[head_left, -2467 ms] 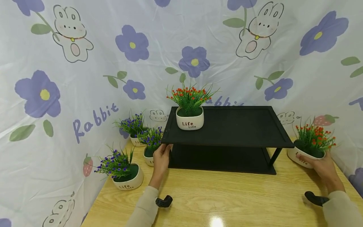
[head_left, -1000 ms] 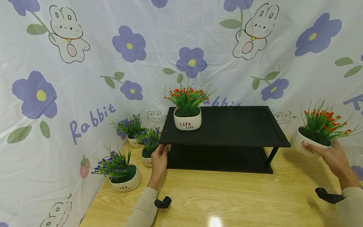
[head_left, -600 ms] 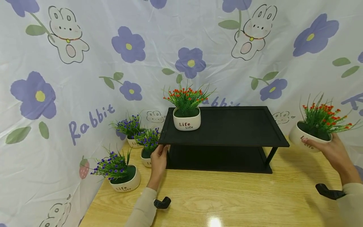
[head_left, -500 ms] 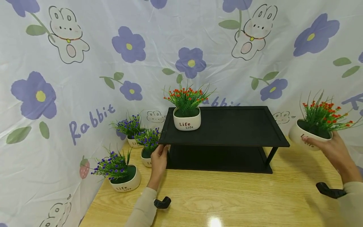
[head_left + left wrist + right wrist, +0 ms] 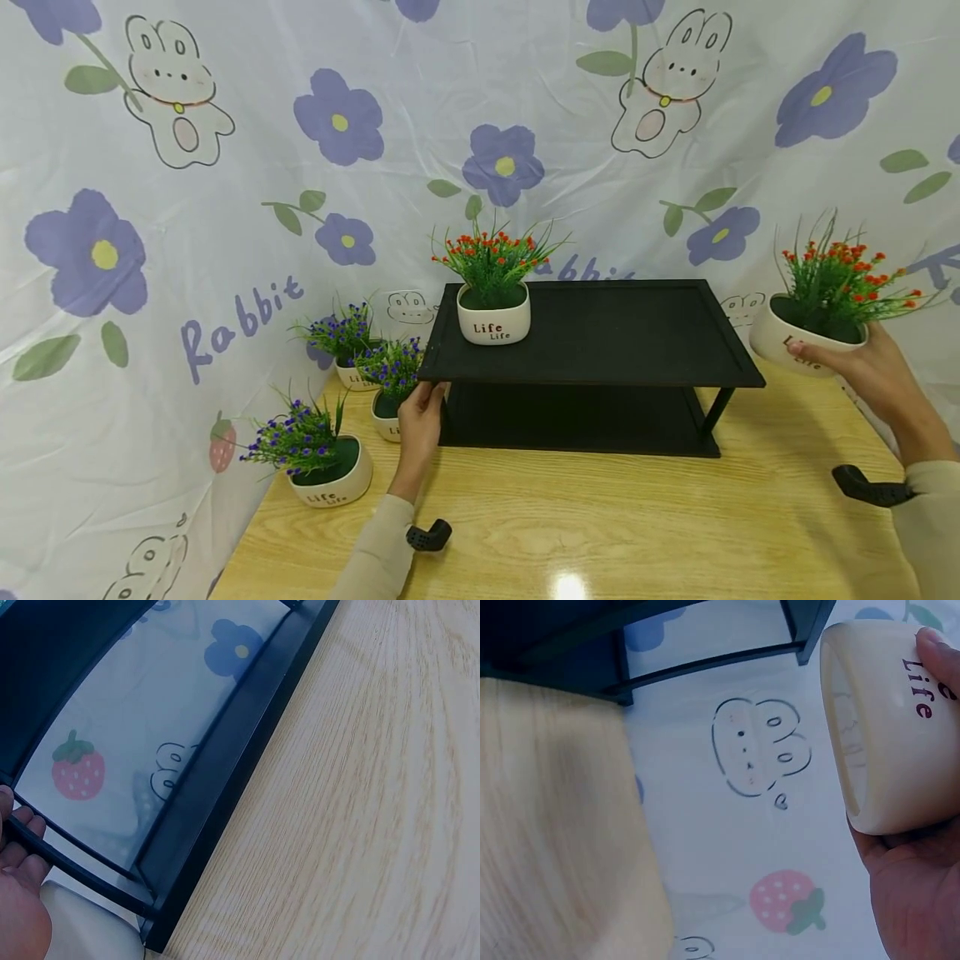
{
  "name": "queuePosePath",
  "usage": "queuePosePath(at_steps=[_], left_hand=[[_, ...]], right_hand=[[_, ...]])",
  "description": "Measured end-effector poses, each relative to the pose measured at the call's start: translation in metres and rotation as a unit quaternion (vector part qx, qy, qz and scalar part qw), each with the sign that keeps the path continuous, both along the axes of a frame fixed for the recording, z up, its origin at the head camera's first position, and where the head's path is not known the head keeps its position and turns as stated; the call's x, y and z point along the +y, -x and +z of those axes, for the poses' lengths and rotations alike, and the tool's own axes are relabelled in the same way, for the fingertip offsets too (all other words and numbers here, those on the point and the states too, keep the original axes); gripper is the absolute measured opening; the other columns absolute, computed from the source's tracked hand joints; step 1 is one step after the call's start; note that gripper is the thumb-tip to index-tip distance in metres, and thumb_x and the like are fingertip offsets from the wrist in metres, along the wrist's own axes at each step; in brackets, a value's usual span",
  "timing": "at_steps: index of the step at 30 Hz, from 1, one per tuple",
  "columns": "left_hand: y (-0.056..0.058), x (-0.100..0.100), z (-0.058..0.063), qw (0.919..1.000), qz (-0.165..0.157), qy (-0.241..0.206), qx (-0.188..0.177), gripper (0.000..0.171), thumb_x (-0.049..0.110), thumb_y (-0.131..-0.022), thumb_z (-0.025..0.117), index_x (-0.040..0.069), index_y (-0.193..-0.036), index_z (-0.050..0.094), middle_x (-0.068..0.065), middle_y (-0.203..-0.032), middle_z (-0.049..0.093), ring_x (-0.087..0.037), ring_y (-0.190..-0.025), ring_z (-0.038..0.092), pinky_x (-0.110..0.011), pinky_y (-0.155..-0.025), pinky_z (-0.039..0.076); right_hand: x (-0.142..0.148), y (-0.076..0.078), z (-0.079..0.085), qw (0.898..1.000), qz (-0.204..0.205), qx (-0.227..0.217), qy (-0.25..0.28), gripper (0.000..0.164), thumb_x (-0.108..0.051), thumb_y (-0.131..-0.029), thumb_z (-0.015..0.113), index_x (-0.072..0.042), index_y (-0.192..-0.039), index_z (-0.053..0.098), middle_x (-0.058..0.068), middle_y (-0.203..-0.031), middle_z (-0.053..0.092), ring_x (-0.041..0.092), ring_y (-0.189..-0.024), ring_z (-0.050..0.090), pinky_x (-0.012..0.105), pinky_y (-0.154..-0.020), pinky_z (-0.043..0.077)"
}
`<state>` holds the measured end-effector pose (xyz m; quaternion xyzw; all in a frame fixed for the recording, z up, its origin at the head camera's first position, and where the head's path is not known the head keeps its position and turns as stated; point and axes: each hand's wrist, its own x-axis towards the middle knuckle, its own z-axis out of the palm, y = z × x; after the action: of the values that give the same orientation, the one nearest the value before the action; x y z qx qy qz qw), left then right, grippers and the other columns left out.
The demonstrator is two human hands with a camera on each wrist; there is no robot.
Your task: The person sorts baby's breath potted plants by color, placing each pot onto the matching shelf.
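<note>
In the head view my right hand (image 5: 877,375) holds a potted plant (image 5: 780,333) with red-orange flowers in the air, right of the black two-tier shelf (image 5: 637,333). Its thumb lies on the "Life" lettering; the right wrist view shows the white pot (image 5: 892,750) tipped, its hollow underside partly visible. My left hand (image 5: 422,421) is at the shelf's left front corner. Seen from the left wrist, its fingers curl round the black post (image 5: 82,874). Another red-flowered potted plant (image 5: 494,321) stands upright on the left of the top tier.
Left of the shelf, three purple-flowered potted plants stand on the wooden table: one at the back (image 5: 352,375), one behind my left hand (image 5: 386,408), one in front (image 5: 333,483). A printed cloth (image 5: 405,167) hangs behind and around the table.
My right hand has lifted the red-flowered potted plant from low beside the shelf, first rightward and up, then a little higher and leftward. My left hand stays at the shelf corner.
</note>
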<state>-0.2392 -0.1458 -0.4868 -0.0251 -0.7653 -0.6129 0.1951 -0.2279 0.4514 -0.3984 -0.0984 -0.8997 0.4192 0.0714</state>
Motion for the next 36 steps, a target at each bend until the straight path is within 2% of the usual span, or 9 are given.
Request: queuePosePath(at_steps=[6, 8, 12, 15, 20, 27, 29, 34, 36], left_hand=[[0.002, 0.000, -0.004, 1.0000, 0.002, -0.004, -0.006, 0.038, 0.006, -0.110, 0.057, 0.002, -0.148, 0.062, -0.023, -0.143, 0.066, -0.042, -0.134, 0.064, -0.059, -0.113, 0.050], [0.003, -0.001, -0.004, 1.0000, 0.001, -0.002, -0.007, 0.038, 0.006, -0.110, 0.057, 0.002, -0.148, 0.062, -0.023, -0.143, 0.066, -0.042, -0.134, 0.064, -0.059, -0.113, 0.050], [0.002, -0.001, -0.002, 1.0000, 0.001, -0.005, -0.004, 0.037, 0.006, -0.110, 0.057, 0.001, -0.147, 0.063, -0.023, -0.143, 0.067, -0.043, -0.134, 0.063, -0.059, -0.113, 0.050], [0.002, -0.001, 0.000, 1.0000, 0.000, -0.005, -0.001, 0.037, 0.006, -0.110, 0.057, 0.001, -0.147, 0.063, -0.024, -0.143, 0.066, -0.043, -0.135, 0.063, -0.059, -0.113, 0.050], [0.001, 0.000, 0.001, 1.0000, 0.001, -0.004, -0.004, 0.038, 0.006, -0.110, 0.057, 0.001, -0.147, 0.062, -0.024, -0.144, 0.066, -0.043, -0.135, 0.063, -0.059, -0.113, 0.050], [0.002, 0.000, -0.001, 1.0000, 0.007, -0.002, -0.002, 0.037, 0.006, -0.110, 0.057, 0.000, -0.147, 0.062, -0.024, -0.143, 0.066, -0.042, -0.135, 0.063, -0.059, -0.113, 0.050], [0.003, 0.000, -0.002, 1.0000, 0.006, -0.003, -0.002, 0.038, 0.006, -0.110, 0.057, 0.000, -0.147, 0.062, -0.024, -0.143, 0.066, -0.041, -0.135, 0.063, -0.058, -0.114, 0.050], [0.003, -0.001, -0.003, 1.0000, 0.001, -0.005, -0.002, 0.038, 0.006, -0.110, 0.057, 0.002, -0.147, 0.063, -0.022, -0.144, 0.066, -0.039, -0.136, 0.064, -0.056, -0.114, 0.050], [0.002, -0.001, -0.003, 1.0000, 0.000, -0.005, -0.002, 0.038, 0.006, -0.110, 0.057, 0.002, -0.147, 0.063, -0.023, -0.144, 0.066, -0.040, -0.136, 0.063, -0.056, -0.114, 0.050]], right_hand=[[-0.010, 0.005, 0.010, 0.997, 0.028, 0.072, 0.013, 0.114, -0.042, -0.102, 0.070, -0.021, -0.168, -0.020, 0.043, -0.169, 0.002, 0.067, -0.155, 0.002, 0.087, -0.117, 0.005], [-0.013, 0.006, 0.013, 0.995, 0.034, 0.089, 0.015, 0.114, -0.039, -0.101, 0.073, -0.027, -0.169, -0.018, 0.038, -0.172, 0.002, 0.063, -0.157, 0.001, 0.086, -0.118, 0.004], [-0.017, 0.006, 0.022, 0.996, 0.037, 0.078, 0.005, 0.116, -0.041, -0.101, 0.071, -0.017, -0.168, -0.020, 0.043, -0.169, -0.002, 0.064, -0.157, -0.003, 0.087, -0.116, 0.007], [-0.020, 0.007, 0.027, 0.996, 0.043, 0.074, 0.002, 0.116, -0.042, -0.101, 0.071, -0.015, -0.168, -0.020, 0.038, -0.171, -0.007, 0.065, -0.156, -0.003, 0.088, -0.115, 0.009], [-0.025, 0.009, 0.033, 0.994, 0.059, 0.092, 0.006, 0.117, -0.037, -0.100, 0.075, -0.024, -0.169, -0.018, 0.024, -0.176, -0.011, 0.062, -0.158, -0.004, 0.088, -0.115, 0.008], [-0.035, 0.014, 0.045, 0.989, 0.084, 0.120, 0.020, 0.112, -0.030, -0.098, 0.079, -0.050, -0.167, -0.007, 0.003, -0.180, -0.006, 0.049, -0.163, 0.001, 0.084, -0.121, 0.006], [-0.037, 0.016, 0.048, 0.989, 0.088, 0.118, 0.021, 0.112, -0.029, -0.099, 0.078, -0.046, -0.168, -0.009, 0.004, -0.180, -0.007, 0.049, -0.163, 0.000, 0.083, -0.121, 0.005], [-0.043, 0.017, 0.058, 0.994, 0.085, 0.064, 0.004, 0.117, -0.041, -0.102, 0.072, -0.012, -0.167, -0.021, 0.022, -0.174, -0.020, 0.059, -0.159, -0.008, 0.087, -0.116, 0.007], [-0.045, 0.017, 0.061, 0.995, 0.090, 0.048, -0.002, 0.119, -0.044, -0.102, 0.070, -0.003, -0.165, -0.023, 0.027, -0.171, -0.023, 0.062, -0.157, -0.007, 0.088, -0.115, 0.009]])
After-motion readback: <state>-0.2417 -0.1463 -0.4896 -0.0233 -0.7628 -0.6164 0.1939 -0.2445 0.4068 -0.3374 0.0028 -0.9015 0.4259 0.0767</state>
